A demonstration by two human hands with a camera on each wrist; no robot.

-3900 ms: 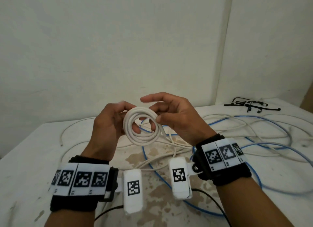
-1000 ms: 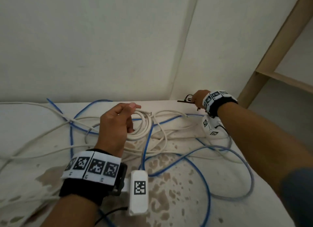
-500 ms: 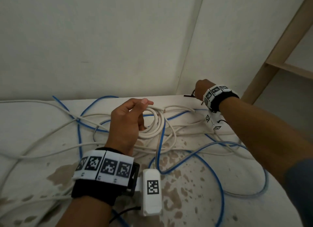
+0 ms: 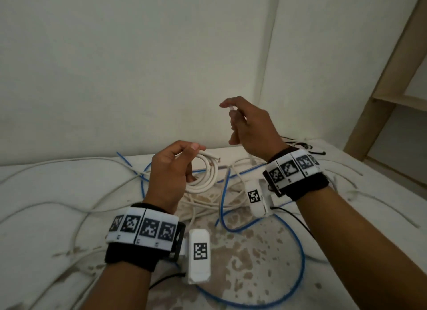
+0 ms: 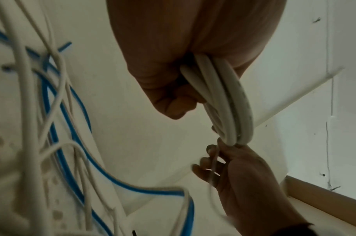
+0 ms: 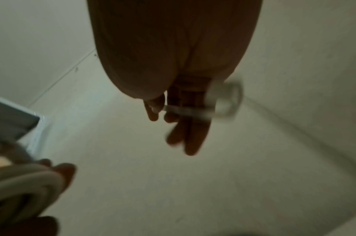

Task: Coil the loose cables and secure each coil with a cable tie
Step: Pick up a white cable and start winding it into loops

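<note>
My left hand [image 4: 171, 171] holds a small white cable coil [image 4: 205, 175] a little above the table, fingers curled round its left side. In the left wrist view the coil [image 5: 229, 103] runs out of the closed palm. My right hand [image 4: 249, 127] is raised up and to the right of the coil. It pinches a thin pale cable tie [image 4: 231, 106] between thumb and forefinger. The right wrist view shows the tie [image 6: 185, 111], blurred, crossing the fingers. The two hands are apart.
Loose white cables [image 4: 69, 205] and a blue cable [image 4: 298, 247] sprawl over the stained white table [image 4: 242, 252]. A small heap of black cable ties [image 4: 302, 145] lies at the far right by the wall. A wooden frame [image 4: 392, 67] stands to the right.
My right hand has come back from the heap of ties at the far right and risen above the coil, now with a tie in it. The left hand has kept its hold on the coil.
</note>
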